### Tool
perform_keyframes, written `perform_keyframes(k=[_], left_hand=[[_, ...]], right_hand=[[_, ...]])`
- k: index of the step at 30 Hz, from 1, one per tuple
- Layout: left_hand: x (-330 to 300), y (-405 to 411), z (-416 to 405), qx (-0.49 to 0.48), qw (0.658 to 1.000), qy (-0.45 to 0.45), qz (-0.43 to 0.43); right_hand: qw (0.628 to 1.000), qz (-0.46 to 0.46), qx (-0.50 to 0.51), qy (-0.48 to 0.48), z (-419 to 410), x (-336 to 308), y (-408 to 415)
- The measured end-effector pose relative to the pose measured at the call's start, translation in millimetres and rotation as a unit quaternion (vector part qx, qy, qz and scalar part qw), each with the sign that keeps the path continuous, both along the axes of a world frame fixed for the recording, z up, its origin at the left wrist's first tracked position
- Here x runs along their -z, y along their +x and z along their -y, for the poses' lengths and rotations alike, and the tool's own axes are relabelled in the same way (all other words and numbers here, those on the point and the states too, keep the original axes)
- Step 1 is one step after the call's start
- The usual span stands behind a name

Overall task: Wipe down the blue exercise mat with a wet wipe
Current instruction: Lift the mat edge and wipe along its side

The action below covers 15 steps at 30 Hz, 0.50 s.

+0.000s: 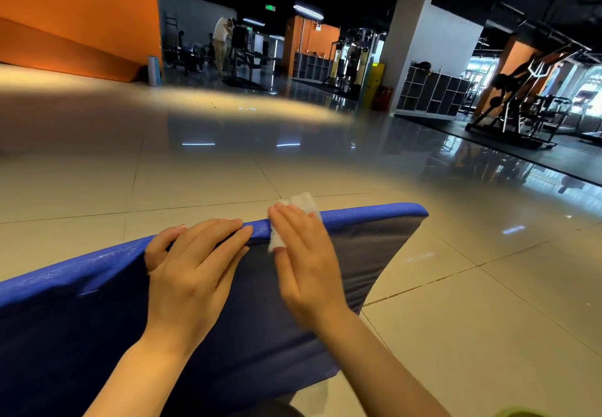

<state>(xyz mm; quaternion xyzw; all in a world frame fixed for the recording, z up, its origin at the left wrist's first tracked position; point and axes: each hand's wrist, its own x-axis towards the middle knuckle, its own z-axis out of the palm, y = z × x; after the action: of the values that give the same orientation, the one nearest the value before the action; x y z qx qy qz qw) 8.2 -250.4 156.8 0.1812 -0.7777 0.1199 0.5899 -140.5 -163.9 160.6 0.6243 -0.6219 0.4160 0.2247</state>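
on the tiled floor (488, 335), blue mat (81, 335) is standing tilted, lower edge cut off. left hand (192, 270) fingers gripping its top edge; right hand (306, 263) fingers, straight, pressing wet wipe (277, 240), mostly hidden.

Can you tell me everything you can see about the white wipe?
The wet wipe is a small white sheet, soft and cloth-like, crumpled and folded over the top edge of the blue exercise mat. One end sticks up past the edge and the other hangs down the mat's near side. The right hand presses it against the mat with fairly straight fingers, covering its middle.
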Motion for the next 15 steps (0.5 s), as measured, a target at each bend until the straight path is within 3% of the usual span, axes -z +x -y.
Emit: perform_keyframes(k=[2, 4, 6, 12, 15], left_hand=[[3, 19, 0, -0.017, 0.999, 0.014, 0.026], [6, 46, 4, -0.074, 0.996, 0.050, 0.021], [9, 73, 8, -0.127, 0.989, 0.073, 0.006], [20, 100, 8, -0.118, 0.992, 0.052, 0.016], [23, 109, 11, -0.084, 0.995, 0.057, 0.017]], right_hand=[[0.998, -0.005, 0.066, 0.015, -4, -2, -32], [0.989, 0.057, 0.138, 0.006, -8, -4, -54], [0.985, 0.093, 0.148, -0.005, -1, -2, -49], [0.994, 0.073, 0.018, -0.075, 36, 5, 57], [0.996, 0.026, -0.071, -0.037, 46, 5, 119]])
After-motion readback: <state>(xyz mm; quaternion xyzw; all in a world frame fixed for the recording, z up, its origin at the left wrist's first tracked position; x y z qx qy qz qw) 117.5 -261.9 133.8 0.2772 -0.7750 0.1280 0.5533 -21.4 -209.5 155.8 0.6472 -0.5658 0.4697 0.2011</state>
